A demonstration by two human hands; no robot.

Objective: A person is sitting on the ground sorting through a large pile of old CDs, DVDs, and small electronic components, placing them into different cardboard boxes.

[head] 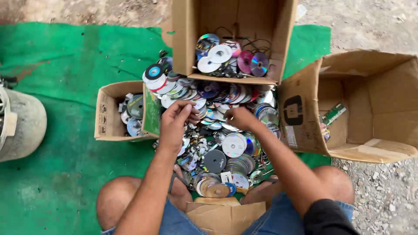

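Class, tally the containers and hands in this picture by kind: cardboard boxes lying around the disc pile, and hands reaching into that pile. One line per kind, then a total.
Cardboard boxes: 4, namely the top box, the large right box, the small left box and the near box.
Hands: 2, the left hand and the right hand, both in the disc pile.
Total: 6

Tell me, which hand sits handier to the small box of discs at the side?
Left hand, probably. It hovers over the disc pile right beside the small box, which lies on its side of the heap. The right hand works nearer the big box.
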